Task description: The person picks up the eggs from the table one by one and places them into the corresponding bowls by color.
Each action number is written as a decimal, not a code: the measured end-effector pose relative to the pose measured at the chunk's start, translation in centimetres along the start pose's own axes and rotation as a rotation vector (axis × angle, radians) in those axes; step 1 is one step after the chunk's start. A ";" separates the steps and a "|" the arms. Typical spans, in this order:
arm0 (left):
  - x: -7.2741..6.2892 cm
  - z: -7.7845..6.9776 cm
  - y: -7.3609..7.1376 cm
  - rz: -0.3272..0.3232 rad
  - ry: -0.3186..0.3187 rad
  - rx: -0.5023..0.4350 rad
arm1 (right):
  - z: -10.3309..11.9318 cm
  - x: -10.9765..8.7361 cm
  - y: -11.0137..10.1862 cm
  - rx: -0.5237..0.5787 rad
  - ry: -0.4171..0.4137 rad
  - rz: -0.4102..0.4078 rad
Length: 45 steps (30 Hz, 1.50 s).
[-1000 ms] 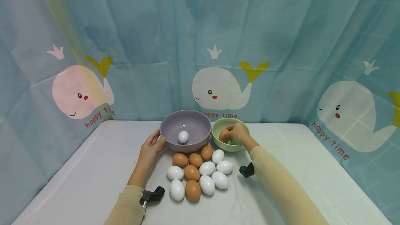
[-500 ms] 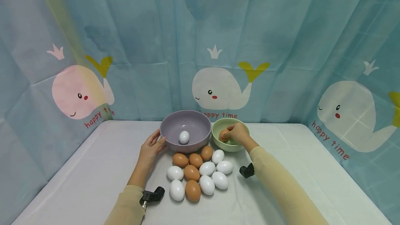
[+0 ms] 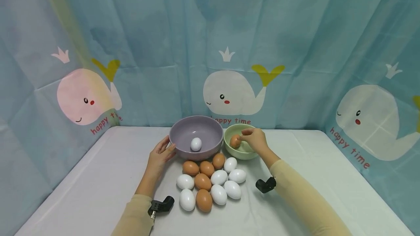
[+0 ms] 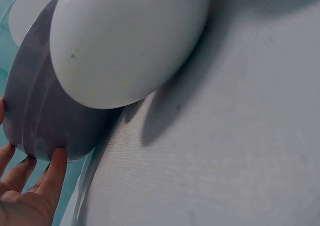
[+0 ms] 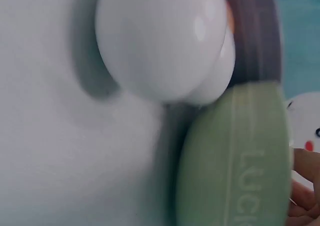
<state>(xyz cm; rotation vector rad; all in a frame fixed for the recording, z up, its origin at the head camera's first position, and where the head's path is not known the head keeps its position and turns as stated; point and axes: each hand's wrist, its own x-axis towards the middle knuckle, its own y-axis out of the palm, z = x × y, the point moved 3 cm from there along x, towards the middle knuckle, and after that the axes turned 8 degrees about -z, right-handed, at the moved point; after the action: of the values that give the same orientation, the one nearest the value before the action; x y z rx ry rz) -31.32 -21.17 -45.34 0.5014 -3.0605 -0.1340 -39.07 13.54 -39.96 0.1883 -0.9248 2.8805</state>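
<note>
A purple bowl (image 3: pixel 183 134) stands at the back of the table with one white egg (image 3: pixel 196 144) inside. My left hand (image 3: pixel 158 159) rests spread fingers against its left outer side; the left wrist view shows those fingertips (image 4: pixel 59 158) touching the wall. Just right of it is a smaller green bowl (image 3: pixel 241 155), holding a brown egg (image 3: pixel 234 141). Over this bowl's right part is my right hand (image 3: pixel 257 141), its fingertips right beside the brown egg and no longer wrapped round it. In the right wrist view the fingers (image 5: pixel 306 166) show past the green rim, partly cut off.
In front of the bowls lie several white eggs (image 3: pixel 218 195) and several brown eggs (image 3: pixel 204 200), close together on the white tablecloth (image 3: pixel 98 181). A blue curtain (image 3: pixel 147 94) with whale prints hangs behind the table. Black camera mounts (image 3: pixel 162 204) stick out from both wrists.
My right hand has let go of the brown egg in the green bowl and shifted slightly right. The white egg in the purple bowl has rolled a little right. My left hand stays put.
</note>
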 end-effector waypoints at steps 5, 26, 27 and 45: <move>0.0 0.2 0.1 -0.003 -0.007 0.011 | 0.3 -2.5 -0.7 0.109 -0.014 0.000; 0.1 0.1 0.0 0.001 0.004 0.003 | -0.3 -9.2 -3.3 0.273 0.075 0.033; 0.1 0.1 0.0 0.002 0.006 0.003 | -0.4 -9.3 -3.3 0.278 0.081 0.033; 0.1 0.1 0.0 -0.009 0.005 0.014 | -1.8 -10.4 -2.9 0.266 0.092 0.065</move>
<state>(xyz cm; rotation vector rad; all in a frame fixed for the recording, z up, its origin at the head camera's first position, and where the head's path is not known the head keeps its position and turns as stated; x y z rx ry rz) -31.47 -21.21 -45.44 0.5154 -3.0564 -0.1107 -28.51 16.26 -41.30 0.0467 -0.5403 3.0341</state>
